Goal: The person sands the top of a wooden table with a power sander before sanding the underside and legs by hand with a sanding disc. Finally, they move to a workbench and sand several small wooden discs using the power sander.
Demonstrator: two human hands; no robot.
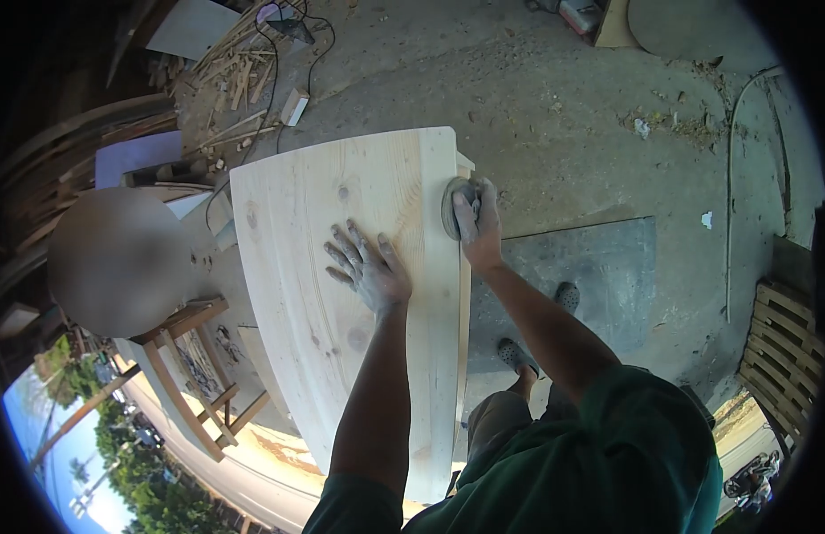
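A pale wooden tabletop [368,178] with knots and visible grain stretches out before me. My left hand [372,267] lies flat on its surface, fingers spread and coated in whitish dust. At the right-hand edge of the board, my right hand [482,218] grips a round, dusty sanding pad [451,210]. The pad's flat side is pressed against that edge, and the fingers wrapped behind it are partly hidden.
A dark mat [599,267] lies on the concrete floor under my feet. Wood scraps [243,76] and a black cable [276,67] are at the upper left. A wooden frame [199,374] stands left of the board, and a slatted pallet [780,338] is at the far right.
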